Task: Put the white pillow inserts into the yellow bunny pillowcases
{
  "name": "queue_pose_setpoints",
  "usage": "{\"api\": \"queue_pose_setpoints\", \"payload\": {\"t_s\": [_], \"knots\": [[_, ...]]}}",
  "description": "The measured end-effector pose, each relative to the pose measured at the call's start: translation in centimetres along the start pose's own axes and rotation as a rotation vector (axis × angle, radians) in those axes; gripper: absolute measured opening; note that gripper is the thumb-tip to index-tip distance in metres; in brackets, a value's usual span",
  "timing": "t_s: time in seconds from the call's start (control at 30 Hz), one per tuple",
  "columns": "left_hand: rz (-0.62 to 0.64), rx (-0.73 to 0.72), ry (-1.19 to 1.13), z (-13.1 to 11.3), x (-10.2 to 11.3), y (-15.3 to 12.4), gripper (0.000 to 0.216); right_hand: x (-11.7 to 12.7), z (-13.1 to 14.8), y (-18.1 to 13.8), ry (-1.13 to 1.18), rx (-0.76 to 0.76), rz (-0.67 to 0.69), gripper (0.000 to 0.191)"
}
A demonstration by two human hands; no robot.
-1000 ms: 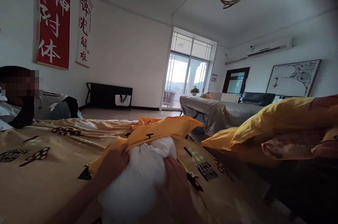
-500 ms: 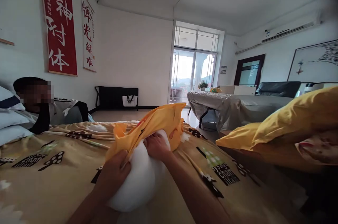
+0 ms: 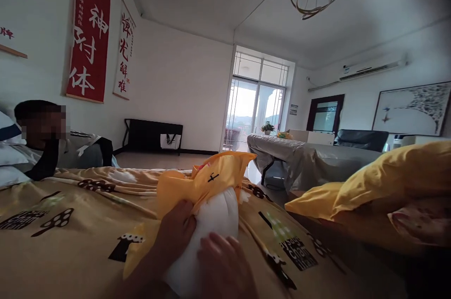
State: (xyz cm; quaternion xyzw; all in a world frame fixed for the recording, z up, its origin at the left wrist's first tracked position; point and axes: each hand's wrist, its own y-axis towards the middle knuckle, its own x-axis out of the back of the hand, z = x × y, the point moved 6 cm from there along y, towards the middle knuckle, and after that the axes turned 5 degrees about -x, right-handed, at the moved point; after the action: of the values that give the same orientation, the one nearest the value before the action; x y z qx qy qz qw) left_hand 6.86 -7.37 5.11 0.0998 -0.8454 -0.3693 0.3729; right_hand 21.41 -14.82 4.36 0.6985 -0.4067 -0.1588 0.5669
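Note:
A white pillow [image 3: 219, 214] lies partly inside a yellow-orange pillowcase [image 3: 225, 167], in the middle of the bed. The far end of the pillow is covered by the fabric, while its near part is bare. My left hand [image 3: 178, 226] is closed on the pillowcase edge at the pillow's left side. Loose cloth hangs below and left of that hand. My right hand [image 3: 223, 261] rests on the bare near part of the pillow, its fingers bent and a little apart, somewhat blurred.
A patterned tan bedspread [image 3: 88, 224] lies under the pillow. Yellow bedding [image 3: 394, 181] is heaped at the right. A person [image 3: 81, 148] is beside the bed at the left, near stacked white pillows [image 3: 12, 155]. Beyond stands a covered table [image 3: 299, 148].
My right hand has come out from the pillowcase opening, back toward me onto the bare pillow. My left hand, still on the cloth, has shifted right. The view has tilted up.

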Motion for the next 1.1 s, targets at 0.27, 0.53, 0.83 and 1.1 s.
{"api": "queue_pose_setpoints", "payload": {"t_s": [0.27,0.53,0.83,1.1], "knots": [[0.183,0.188,-0.550,1.8,-1.4,-3.1,0.025,-2.9,0.5,-2.1,-0.048,-0.032,0.080,0.042],[0.277,0.300,-0.199,2.2,-3.0,-7.5,0.019,-0.3,1.0,-5.7,0.073,0.018,-0.096,0.020],[-0.241,-0.453,0.270,-3.2,-5.8,-7.6,0.018,-1.5,0.0,-9.8,-0.136,-0.080,-0.209,0.028],[-0.398,-0.388,0.398,-5.1,-5.6,-5.3,0.019,-5.1,-1.5,-8.1,-0.077,-0.222,-0.168,0.036]]}}
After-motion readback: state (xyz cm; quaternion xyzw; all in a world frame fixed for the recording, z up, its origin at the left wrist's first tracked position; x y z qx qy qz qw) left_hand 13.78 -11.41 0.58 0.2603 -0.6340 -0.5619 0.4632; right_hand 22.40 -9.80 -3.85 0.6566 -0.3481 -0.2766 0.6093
